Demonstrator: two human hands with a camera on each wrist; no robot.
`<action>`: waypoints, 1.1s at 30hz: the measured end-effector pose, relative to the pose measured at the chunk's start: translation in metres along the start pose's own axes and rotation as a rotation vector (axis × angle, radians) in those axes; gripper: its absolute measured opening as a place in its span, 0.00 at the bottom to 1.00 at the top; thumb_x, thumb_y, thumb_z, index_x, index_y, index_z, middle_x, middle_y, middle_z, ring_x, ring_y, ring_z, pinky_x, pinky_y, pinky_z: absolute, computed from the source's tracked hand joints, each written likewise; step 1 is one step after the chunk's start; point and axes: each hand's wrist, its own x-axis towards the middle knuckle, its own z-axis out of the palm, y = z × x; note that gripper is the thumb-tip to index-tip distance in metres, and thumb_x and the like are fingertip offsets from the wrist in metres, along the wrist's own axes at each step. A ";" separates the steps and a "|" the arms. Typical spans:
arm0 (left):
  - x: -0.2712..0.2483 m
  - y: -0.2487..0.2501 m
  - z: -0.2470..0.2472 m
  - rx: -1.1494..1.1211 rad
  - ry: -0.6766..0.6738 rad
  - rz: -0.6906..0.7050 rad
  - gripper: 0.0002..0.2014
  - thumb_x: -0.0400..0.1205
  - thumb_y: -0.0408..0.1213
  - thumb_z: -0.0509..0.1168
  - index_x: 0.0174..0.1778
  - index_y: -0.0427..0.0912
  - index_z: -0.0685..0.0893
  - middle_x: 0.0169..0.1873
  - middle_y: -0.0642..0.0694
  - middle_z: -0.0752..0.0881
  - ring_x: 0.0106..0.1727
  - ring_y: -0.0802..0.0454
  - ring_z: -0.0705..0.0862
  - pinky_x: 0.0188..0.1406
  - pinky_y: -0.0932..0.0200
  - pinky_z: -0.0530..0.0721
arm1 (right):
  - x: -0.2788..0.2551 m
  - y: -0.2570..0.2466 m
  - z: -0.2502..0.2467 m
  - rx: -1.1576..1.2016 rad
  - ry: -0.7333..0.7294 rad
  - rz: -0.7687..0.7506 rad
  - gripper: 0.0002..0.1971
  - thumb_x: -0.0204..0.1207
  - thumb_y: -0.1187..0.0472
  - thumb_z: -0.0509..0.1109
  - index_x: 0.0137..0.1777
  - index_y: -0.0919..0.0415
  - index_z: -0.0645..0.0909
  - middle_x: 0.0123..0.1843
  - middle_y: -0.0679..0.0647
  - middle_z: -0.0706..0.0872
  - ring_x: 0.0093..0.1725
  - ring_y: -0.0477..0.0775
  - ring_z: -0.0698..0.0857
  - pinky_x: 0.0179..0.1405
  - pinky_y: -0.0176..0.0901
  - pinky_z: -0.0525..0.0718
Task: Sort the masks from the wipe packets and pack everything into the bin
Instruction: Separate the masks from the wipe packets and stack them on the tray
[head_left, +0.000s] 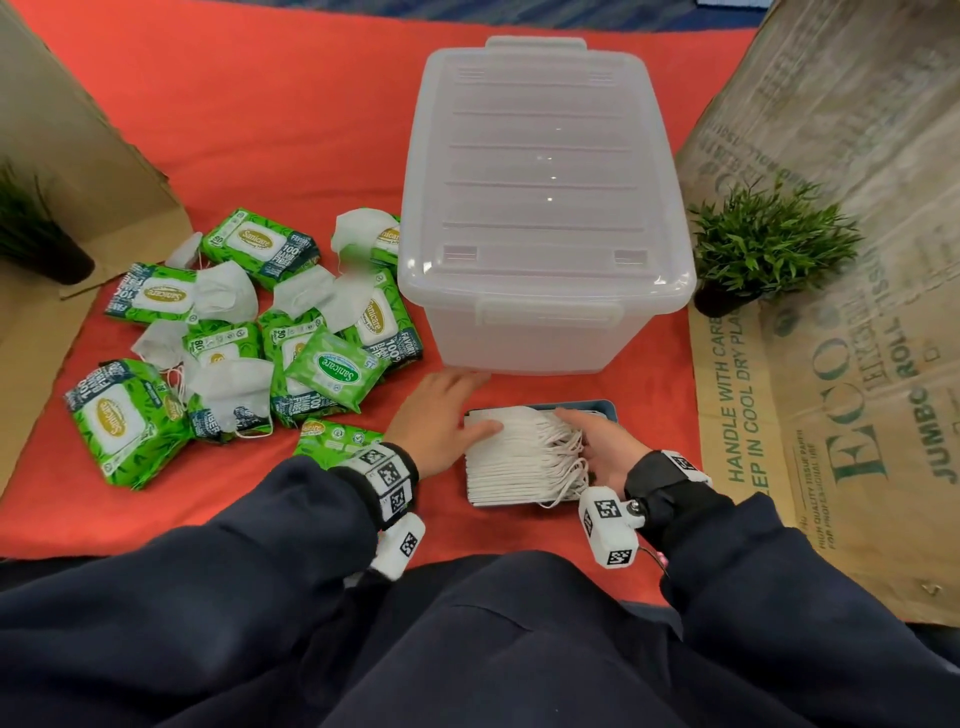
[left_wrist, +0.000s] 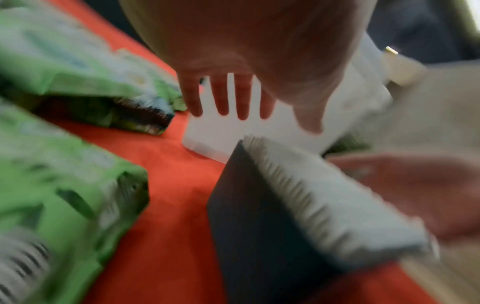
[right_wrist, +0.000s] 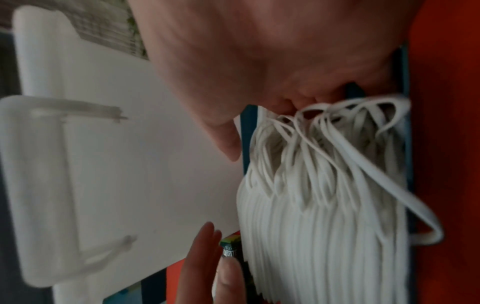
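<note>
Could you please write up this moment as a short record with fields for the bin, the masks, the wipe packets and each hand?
bin: clear bin, lid on, standing on the red cloth
mask stack: white masks in a dark box, in front of the bin
loose pile: green wipe packets mixed with loose masks, left of the bin
left hand: left hand open, thumb on the stack's left edge
right hand: right hand holding the stack's right side at the ear loops
packed so far: nothing visibly in the bin
</note>
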 end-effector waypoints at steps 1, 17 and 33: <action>0.000 0.003 0.003 0.127 -0.018 0.094 0.39 0.81 0.67 0.63 0.84 0.48 0.71 0.79 0.45 0.75 0.80 0.45 0.71 0.81 0.45 0.69 | -0.002 0.000 -0.004 -0.032 0.024 -0.015 0.17 0.84 0.51 0.71 0.63 0.64 0.85 0.49 0.62 0.92 0.47 0.62 0.91 0.40 0.50 0.88; -0.019 0.021 0.033 0.406 -0.270 0.309 0.67 0.70 0.87 0.49 0.91 0.37 0.44 0.90 0.34 0.48 0.90 0.38 0.49 0.88 0.37 0.51 | -0.013 -0.001 -0.028 -0.198 0.133 -0.189 0.22 0.83 0.48 0.72 0.71 0.61 0.82 0.65 0.58 0.90 0.64 0.58 0.88 0.71 0.64 0.82; -0.006 0.031 0.006 0.581 -0.289 0.179 0.59 0.59 0.80 0.65 0.81 0.45 0.67 0.64 0.45 0.80 0.60 0.42 0.79 0.54 0.42 0.75 | -0.012 -0.003 -0.037 -0.140 0.103 -0.200 0.20 0.83 0.50 0.72 0.69 0.62 0.83 0.61 0.58 0.92 0.56 0.60 0.93 0.51 0.58 0.90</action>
